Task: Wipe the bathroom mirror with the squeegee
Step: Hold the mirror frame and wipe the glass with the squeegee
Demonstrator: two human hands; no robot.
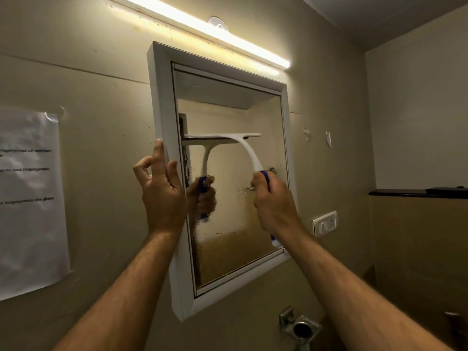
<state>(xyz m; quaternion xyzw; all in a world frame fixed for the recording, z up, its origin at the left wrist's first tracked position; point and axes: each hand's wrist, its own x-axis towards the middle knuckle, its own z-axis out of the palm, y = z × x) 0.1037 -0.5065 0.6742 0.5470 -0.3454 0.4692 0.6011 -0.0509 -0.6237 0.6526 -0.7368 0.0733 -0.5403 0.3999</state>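
Both hands are raised to a wall-mounted mirror (235,198), forearms rising from the lower edge of the view. Left hand (162,191): fingers extended and loosely spread, fingertips resting on the left side of the white frame (162,102), thumb held apart; it grips nothing. Right hand (274,201): closed in a fist around the blue grip of the squeegee (228,136), wrist bent upward. From the fist the white neck curves up and left to the blade, which lies level against the glass at about mid-height, its left end near the frame's inner edge. The grip's lower end shows below the wrist; the rest is hidden inside the fist. Glass below the blade is hazy and streaked, and the reflection of the right hand and handle appears blurred beside the left hand. A lit tube light (202,29) runs above the frame. A paper sheet (27,198) on the left wall is cut off by the edge of the view; its print is too blurred to read.
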